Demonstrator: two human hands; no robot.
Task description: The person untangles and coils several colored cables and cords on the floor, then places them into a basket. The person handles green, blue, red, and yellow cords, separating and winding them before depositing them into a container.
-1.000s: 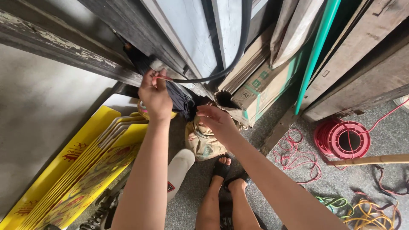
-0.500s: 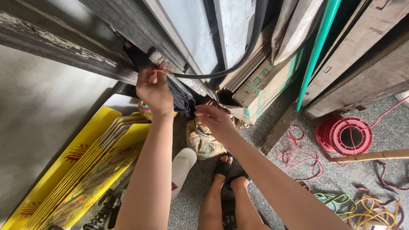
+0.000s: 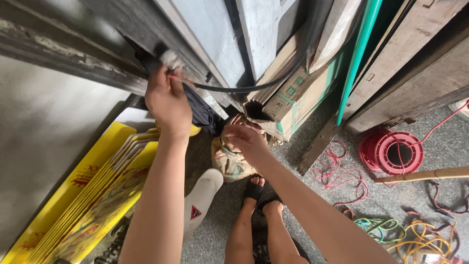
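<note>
Head view showed our left hand [image 3: 167, 100] clenched on a thin red wire [image 3: 181, 80] beside the black cable [image 3: 234, 89], up left by the dark beam [image 3: 73, 61]. Our right hand [image 3: 246, 138] hung loosely open near the crumpled sack [image 3: 229, 164]. We judged the wire end was mid-handling; next called for steady fingertip work.

arms: bare, sleeveless | legs: bare | feet: black sandals [image 3: 254, 191]

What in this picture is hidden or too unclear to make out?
All in the head view:
- Where the black cable ends: the left hand covers it, with only a bit of red wire showing.
- What the right hand pinches: its fingers hide it.
- The sack contents: closed and partly behind the right hand.
- The cable's upper run: lost behind leaning boards.
</note>
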